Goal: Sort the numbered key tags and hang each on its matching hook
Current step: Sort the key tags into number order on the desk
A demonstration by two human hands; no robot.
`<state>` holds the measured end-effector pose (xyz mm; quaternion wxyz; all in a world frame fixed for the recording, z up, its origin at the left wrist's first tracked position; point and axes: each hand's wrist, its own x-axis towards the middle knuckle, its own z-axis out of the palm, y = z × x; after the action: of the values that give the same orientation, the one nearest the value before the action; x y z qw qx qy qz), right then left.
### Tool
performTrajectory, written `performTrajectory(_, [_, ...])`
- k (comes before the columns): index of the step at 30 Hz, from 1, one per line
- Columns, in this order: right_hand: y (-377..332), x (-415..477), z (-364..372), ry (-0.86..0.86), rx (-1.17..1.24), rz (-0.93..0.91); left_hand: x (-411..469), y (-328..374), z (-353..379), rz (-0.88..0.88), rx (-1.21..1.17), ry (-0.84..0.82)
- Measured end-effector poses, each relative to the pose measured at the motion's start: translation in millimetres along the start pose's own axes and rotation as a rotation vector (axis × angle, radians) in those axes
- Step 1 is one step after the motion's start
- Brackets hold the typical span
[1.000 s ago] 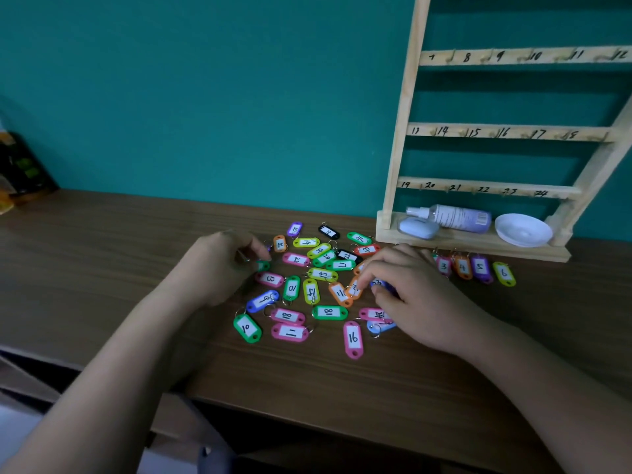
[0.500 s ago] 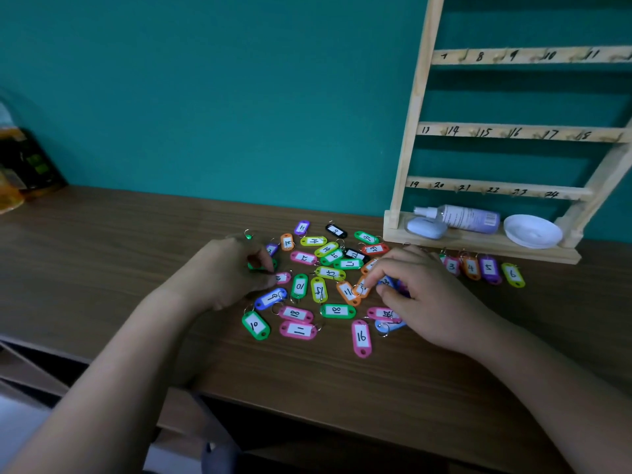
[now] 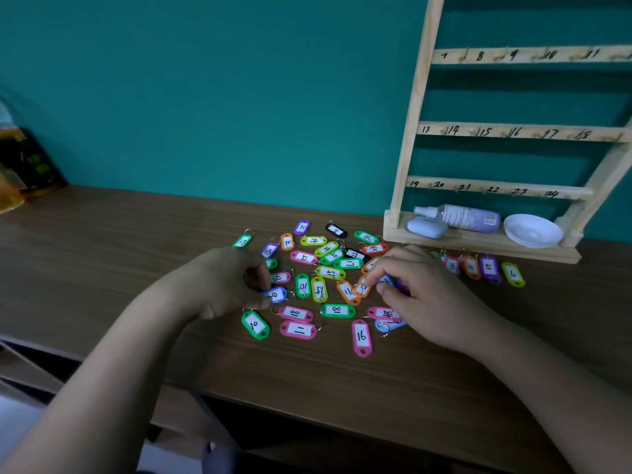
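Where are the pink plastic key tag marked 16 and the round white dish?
Pink plastic key tag marked 16 (image 3: 361,336): head view, on its white label.
Round white dish (image 3: 531,230): head view, on its bare inside.

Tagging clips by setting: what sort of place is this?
Likely a home or office desk: wood-grain tabletop, teal wall, numbered wooden hook rack holding a spray bottle.

Plain teal wall (image 3: 205,97) seen behind brown wood-grain surface (image 3: 102,251); scene dimly lit. Dark package (image 3: 34,165) and amber object (image 3: 8,196), both blurred, set against wall at far left. Brown boards (image 3: 30,367) glimpsed below surface's front edge, lower left.
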<state>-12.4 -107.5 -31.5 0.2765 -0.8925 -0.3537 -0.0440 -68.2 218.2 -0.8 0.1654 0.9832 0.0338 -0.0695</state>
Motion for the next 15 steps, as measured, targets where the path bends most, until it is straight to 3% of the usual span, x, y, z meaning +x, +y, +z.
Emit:
performTrajectory(7, [-3,1,0,0.044,0.023,-0.034,-3,10,-3,0.068,-0.175,0.198])
performTrajectory(15, [-8,0,3,0.097,0.114,-0.061,-7,57,17,0.252,-0.477,0.250])
